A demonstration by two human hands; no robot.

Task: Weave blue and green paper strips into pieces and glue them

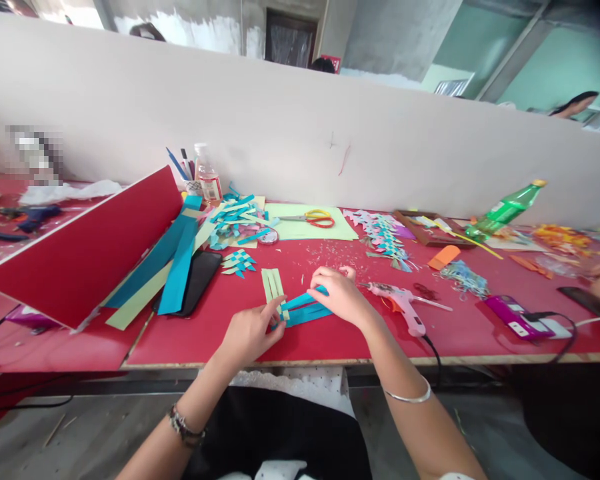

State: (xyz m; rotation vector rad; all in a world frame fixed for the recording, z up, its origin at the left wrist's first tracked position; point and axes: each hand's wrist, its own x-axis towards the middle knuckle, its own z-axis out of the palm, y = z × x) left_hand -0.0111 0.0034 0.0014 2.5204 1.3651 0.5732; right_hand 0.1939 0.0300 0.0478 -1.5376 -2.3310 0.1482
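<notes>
My left hand (253,331) pinches the crossing point where pale green paper strips (273,285) meet blue paper strips (305,310) on the red table (330,340). My right hand (341,293) lies over the blue strips' right end, fingers curled down and pressing on them. The strips are partly woven together and lie flat near the table's front edge. A finished small blue-and-green woven piece (239,262) sits just behind and to the left.
A pink glue gun (403,303) lies right of my right hand, its cord over the edge. Long blue and green strips (173,263) cover a black phone. Scissors (316,218), woven pieces (383,235), a green bottle (507,210), a red board (85,250) and a white partition surround the spot.
</notes>
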